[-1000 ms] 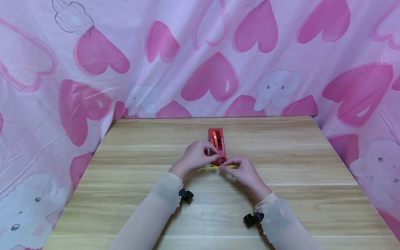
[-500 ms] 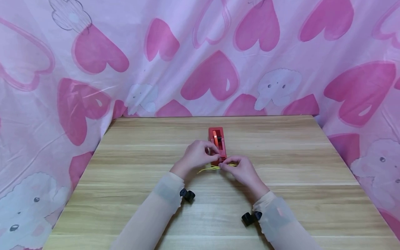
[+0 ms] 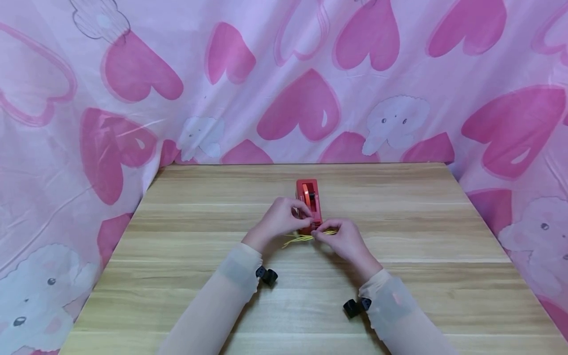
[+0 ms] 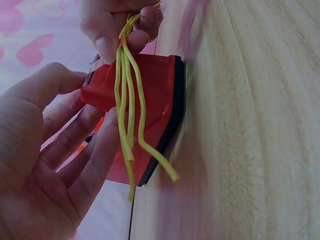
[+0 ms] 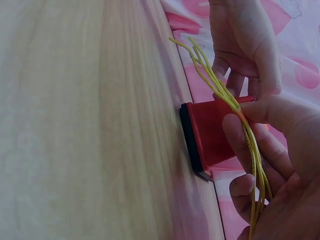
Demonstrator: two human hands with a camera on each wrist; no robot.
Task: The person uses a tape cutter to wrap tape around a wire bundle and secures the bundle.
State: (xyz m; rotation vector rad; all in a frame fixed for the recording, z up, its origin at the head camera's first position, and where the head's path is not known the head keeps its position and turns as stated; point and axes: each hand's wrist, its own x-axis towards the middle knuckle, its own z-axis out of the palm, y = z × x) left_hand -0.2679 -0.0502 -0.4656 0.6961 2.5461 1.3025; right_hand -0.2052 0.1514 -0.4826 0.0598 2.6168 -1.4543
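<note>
A red tape dispenser (image 3: 314, 209) with an orange roll stands on the table, serrated blade facing the person. My left hand (image 3: 284, 215) bends over its front end; thumb and index fingertip meet at the blade, pinching there where the tape ends, the strip itself hardly showing. Its other fingers (image 4: 95, 155) lie alongside the dispenser. Just in front, my right hand (image 3: 341, 239) pinches a bundle of thin yellow wires (image 3: 301, 238) at a reddish-orange band (image 5: 242, 114). Several loose wire ends (image 4: 131, 120) splay out to the left; the other half of the bundle runs back under the right palm.
The wooden table (image 3: 199, 291) spreads around both hands. A pink heart-print cloth (image 3: 297, 108) hangs behind its far edge and at both sides. A small black camera (image 3: 267, 277) sits at the left wrist, another black camera (image 3: 355, 307) at the right.
My right hand has edged slightly toward the dispenser with the wires, and their left ends now tilt lower. The left hand keeps its place at the blade. The head view has shifted slightly.
</note>
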